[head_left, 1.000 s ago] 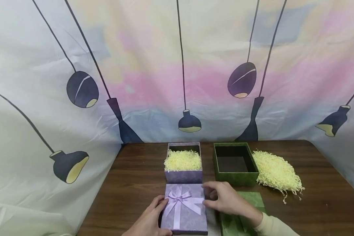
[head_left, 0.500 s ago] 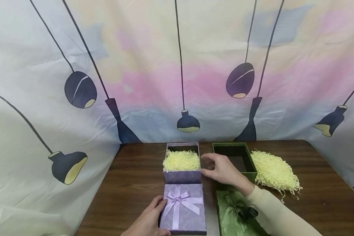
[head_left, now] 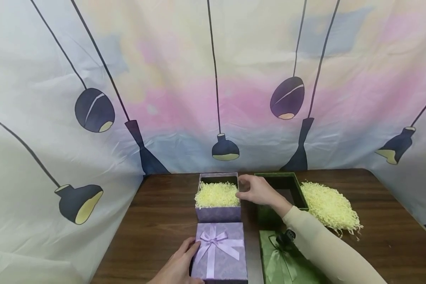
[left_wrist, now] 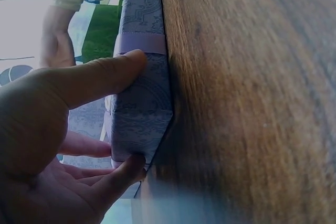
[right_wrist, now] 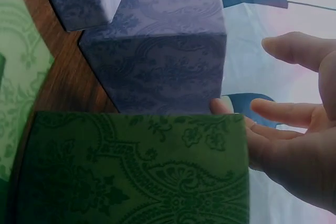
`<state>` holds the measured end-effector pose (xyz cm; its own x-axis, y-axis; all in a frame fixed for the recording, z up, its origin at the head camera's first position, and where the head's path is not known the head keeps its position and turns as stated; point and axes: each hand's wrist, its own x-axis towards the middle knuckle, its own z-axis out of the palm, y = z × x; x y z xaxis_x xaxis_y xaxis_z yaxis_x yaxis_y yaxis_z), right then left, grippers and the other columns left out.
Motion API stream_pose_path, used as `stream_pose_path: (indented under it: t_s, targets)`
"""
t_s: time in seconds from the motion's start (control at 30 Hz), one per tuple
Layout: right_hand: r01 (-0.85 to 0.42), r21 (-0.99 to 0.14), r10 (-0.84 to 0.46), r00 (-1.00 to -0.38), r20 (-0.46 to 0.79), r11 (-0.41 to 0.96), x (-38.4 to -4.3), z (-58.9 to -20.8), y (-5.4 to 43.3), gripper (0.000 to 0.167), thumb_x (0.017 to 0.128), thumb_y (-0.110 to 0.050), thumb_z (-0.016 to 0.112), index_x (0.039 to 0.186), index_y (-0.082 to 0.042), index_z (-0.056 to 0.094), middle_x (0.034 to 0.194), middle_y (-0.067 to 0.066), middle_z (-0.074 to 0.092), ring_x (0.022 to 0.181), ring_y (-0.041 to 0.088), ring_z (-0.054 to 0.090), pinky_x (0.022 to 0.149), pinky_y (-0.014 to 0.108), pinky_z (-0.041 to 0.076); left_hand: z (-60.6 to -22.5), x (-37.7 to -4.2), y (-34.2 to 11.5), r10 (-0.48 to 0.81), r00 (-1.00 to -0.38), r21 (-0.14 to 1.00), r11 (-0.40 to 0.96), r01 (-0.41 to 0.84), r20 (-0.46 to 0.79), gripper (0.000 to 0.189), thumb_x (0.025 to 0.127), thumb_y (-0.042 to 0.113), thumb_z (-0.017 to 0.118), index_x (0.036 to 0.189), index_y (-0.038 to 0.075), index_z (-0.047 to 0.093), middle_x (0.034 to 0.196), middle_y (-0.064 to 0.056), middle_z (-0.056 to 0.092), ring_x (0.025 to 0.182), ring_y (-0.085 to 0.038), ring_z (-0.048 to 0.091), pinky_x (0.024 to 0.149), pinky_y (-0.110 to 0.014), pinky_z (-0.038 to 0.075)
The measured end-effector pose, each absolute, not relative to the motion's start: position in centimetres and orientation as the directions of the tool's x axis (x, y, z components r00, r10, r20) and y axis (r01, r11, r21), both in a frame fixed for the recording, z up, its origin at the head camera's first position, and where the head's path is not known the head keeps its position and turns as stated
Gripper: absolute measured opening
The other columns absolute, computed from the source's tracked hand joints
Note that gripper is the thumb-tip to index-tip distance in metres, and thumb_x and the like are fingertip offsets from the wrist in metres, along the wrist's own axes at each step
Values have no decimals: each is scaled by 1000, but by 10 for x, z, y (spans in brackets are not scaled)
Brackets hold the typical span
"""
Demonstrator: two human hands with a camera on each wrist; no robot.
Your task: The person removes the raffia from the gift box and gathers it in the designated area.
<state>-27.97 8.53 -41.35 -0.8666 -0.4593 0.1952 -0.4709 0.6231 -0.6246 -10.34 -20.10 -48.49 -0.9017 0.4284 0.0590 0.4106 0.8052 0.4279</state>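
Observation:
A purple gift box lid (head_left: 219,256) with a lilac ribbon bow (head_left: 213,239) lies at the table's near middle. My left hand (head_left: 179,264) holds its near left corner, thumb on the near side and fingers on the left side (left_wrist: 140,85). Behind it stands the open purple box (head_left: 218,215), heaped with pale yellow shredded paper (head_left: 217,195). At this box's right rim is my right hand (head_left: 258,191), its fingers and thumb spread apart and holding nothing; contact with the rim is unclear. In the right wrist view, the hand (right_wrist: 302,124) is beside the purple box (right_wrist: 163,72).
An open green box (head_left: 268,217) stands under my right forearm. A pile of shredded paper (head_left: 330,207) lies on the wooden table (head_left: 156,215) to its right. In front is a green lid (head_left: 277,260) with a bow. A printed curtain (head_left: 184,98) hangs behind.
My right hand has left the right edge of the purple lid and moved forward to the purple box's right rim. My left hand stays at the lid.

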Motion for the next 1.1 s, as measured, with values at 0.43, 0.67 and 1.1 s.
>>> stream_pose_path:
  t_s: [0.43,0.67,1.1]
  targets:
    - [-428,-641,-475,-873,112,637,-296,-420,84,61,78,-29,79,128,-1,61,118,12,68,105,27,66,90,44,52,-484,-104,-201,425,-905,435,812,390,20,96,65,50,86,137,-4,50,137,-19,45,113,-33,55,89,-45,53]
    - [-443,-631,-496,-862,104,637,-298,-419,79,62,74,-24,80,127,2,61,113,14,68,102,26,64,89,42,50,-486,-104,-202,441,-895,419,802,426,67,96,64,49,87,136,-5,50,136,-19,46,112,-34,56,87,-42,54]
    - [-372,-679,-462,-885,54,632,-301,-424,71,78,71,-9,74,142,1,45,116,17,64,88,17,66,76,34,52,-489,-105,-204,446,-890,413,795,444,98,96,65,48,87,136,-6,50,133,-16,47,111,-30,57,87,-37,54]
